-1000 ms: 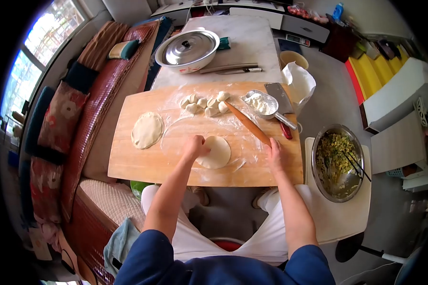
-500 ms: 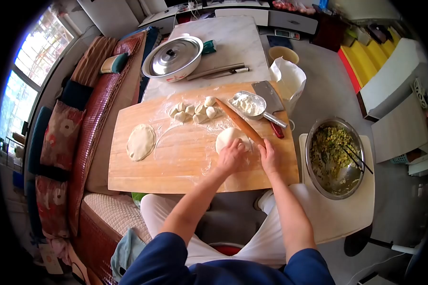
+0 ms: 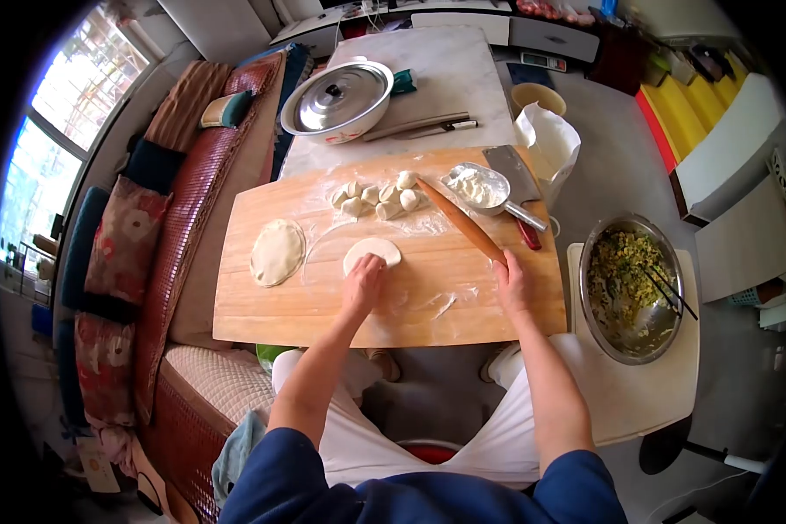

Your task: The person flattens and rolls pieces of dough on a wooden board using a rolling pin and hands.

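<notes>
Cream-white dough, rolled into a flat round point(image 3: 371, 248), lies near the middle of the wide light-wood board point(image 3: 428, 319). The left hand point(image 3: 364, 275) rests on its near edge with bent fingers; whether they pinch, I cannot tell. Toward four o'clock, the right hand point(image 3: 513, 281) grips the near end of a tapered orange-brown wooden rolling pin point(image 3: 461, 220), whose far tip sits beside small whitish dough lumps point(image 3: 389, 210) at twelve. Swinging that tip sideways could scatter the lumps or jolt the powder-filled metal scoop point(image 3: 476, 185) at one; an uneven tug might stretch the round out of shape.

White powder streaks the board, and a second pale dough disc point(image 3: 278, 253) lies at nine. Beyond, a grey-white table point(image 3: 441, 70) bears a metal-lidded white basin point(image 3: 341, 98) at eleven. A steel bowl point(image 3: 644, 327) of yellow-green mixture stands at three; a reddish sofa point(image 3: 192, 166) lines ten.
</notes>
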A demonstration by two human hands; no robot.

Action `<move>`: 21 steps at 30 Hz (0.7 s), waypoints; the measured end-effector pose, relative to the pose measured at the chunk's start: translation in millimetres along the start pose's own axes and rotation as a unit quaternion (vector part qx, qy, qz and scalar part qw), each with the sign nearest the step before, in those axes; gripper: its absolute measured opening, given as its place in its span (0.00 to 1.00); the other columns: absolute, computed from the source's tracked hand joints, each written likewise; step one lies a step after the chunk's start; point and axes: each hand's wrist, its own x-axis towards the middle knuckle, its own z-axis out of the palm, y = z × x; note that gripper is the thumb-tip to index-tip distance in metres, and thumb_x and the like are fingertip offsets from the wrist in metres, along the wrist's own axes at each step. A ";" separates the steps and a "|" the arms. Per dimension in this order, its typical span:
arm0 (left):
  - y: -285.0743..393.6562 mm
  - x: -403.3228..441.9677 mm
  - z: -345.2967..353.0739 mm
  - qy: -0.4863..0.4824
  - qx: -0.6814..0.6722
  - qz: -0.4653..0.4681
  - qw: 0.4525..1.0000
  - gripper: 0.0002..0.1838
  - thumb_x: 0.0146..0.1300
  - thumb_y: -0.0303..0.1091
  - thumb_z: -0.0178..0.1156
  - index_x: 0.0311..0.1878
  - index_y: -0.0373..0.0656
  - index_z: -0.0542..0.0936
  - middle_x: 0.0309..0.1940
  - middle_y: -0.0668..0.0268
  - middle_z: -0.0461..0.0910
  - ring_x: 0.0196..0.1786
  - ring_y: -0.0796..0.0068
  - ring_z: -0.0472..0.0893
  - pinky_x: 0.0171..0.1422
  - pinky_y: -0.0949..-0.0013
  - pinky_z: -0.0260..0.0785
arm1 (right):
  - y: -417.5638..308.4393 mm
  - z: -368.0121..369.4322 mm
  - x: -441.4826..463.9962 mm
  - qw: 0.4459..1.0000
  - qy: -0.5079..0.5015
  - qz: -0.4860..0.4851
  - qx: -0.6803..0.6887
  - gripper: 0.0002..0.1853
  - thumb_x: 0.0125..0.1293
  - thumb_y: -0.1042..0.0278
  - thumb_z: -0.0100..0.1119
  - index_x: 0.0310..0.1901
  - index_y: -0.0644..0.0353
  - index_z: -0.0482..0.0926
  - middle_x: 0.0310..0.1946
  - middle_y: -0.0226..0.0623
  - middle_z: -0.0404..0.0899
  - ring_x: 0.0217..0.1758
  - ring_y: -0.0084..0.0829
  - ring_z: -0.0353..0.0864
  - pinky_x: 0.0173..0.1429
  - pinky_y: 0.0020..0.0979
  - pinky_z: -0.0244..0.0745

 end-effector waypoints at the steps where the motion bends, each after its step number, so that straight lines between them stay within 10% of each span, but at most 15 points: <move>1: -0.6 11.4 0.6 0.022 -0.040 -0.012 0.999 0.04 0.62 0.27 0.63 0.38 0.41 0.78 0.36 0.57 0.79 0.39 0.49 0.79 0.43 0.57 0.73 | -0.1 1.1 0.3 1.000 0.003 -0.003 0.001 0.19 0.71 0.62 0.61 0.58 0.63 0.76 0.52 0.47 0.82 0.52 0.51 0.81 0.54 0.43 0.77; 10: 16.8 43.5 -26.1 0.139 -0.212 -0.167 0.953 0.05 0.67 0.28 0.61 0.40 0.36 0.78 0.27 0.63 0.79 0.31 0.73 0.75 0.40 0.67 0.71 | -1.9 -2.4 2.5 1.000 0.010 -0.026 -0.007 0.19 0.70 0.62 0.62 0.57 0.62 0.77 0.52 0.47 0.83 0.51 0.50 0.83 0.52 0.43 0.78; 14: -24.7 3.1 -4.6 0.094 0.131 -0.146 0.976 0.18 0.65 0.27 0.63 0.58 0.40 0.76 0.57 0.53 0.78 0.59 0.59 0.77 0.63 0.57 0.70 | -1.5 -2.2 2.1 0.999 0.010 -0.029 -0.009 0.19 0.70 0.62 0.62 0.58 0.61 0.77 0.52 0.46 0.83 0.51 0.50 0.83 0.53 0.44 0.78; 15: -21.4 0.8 -4.3 -0.008 0.107 -0.222 0.969 0.30 0.66 0.38 0.63 0.70 0.43 0.69 0.74 0.54 0.64 0.77 0.54 0.61 0.78 0.51 0.56 | -1.0 -0.1 3.2 0.999 0.021 -0.036 -0.009 0.19 0.70 0.62 0.62 0.58 0.61 0.77 0.52 0.46 0.83 0.51 0.50 0.83 0.53 0.44 0.78; 21: 20.4 2.2 49.3 -0.116 0.160 -0.176 0.964 0.41 0.70 0.60 0.53 0.79 0.48 0.59 0.82 0.60 0.49 0.84 0.52 0.44 0.85 0.44 0.34 | 7.2 3.0 3.2 0.998 0.022 -0.051 -0.026 0.19 0.70 0.62 0.61 0.59 0.60 0.77 0.53 0.45 0.83 0.52 0.49 0.82 0.53 0.44 0.78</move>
